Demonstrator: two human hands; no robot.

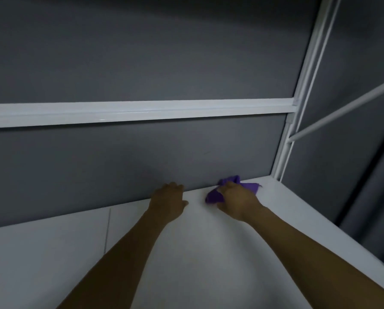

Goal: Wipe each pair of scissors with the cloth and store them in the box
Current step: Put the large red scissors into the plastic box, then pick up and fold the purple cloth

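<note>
Both hands reach across a white tabletop point(200, 253) to its far edge. Left hand point(167, 202) rests at the middle of that edge, palm down, fingers loosely bent where the surface meets a grey panel point(119, 163), thumb out to the right. Nothing shows in its grasp. Right hand point(236, 198) lies near the far right corner and grips a purple cloth point(214, 196), which is bunched on the tabletop under the palm. Folds of the cloth stick out past the fingers towards the panel and to the left of the thumb. The two hands are near each other but apart, with bare surface between them. A thin seam point(107, 230) crosses the tabletop left of the left forearm. A white rail point(131, 111) runs level across the panel, meeting a white post point(309, 63) that rises from the far right corner. A slanted bar point(347, 108) branches off the post to the right.
</note>
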